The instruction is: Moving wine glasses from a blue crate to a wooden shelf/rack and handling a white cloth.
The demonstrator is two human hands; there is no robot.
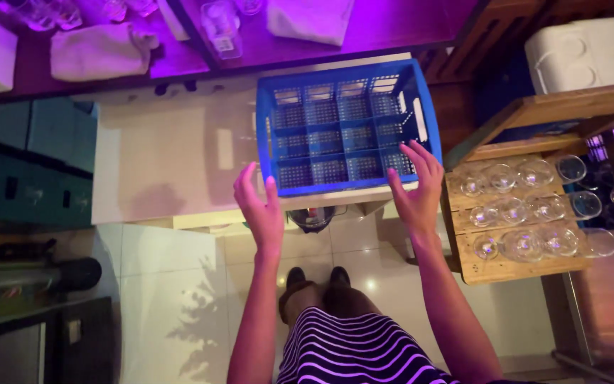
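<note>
- Above the pale counter (172, 156): left hand (261, 206) spread, empty, just beside the blue crate's (342, 128) near left corner;
- crate: empty compartments, on counter's right end;
- right hand (415, 188) spread, fingers on crate's near right corner;
- far right: wooden shelf (513, 267) bearing upturned glasses (520, 213).

Purple-pink light fell from above, tinting the dark wooden bar counter (364, 28); the glossy white tiled floor (179, 284) showed soft shadows, glare spots, and edges bent by wide-angle distortion.
</note>
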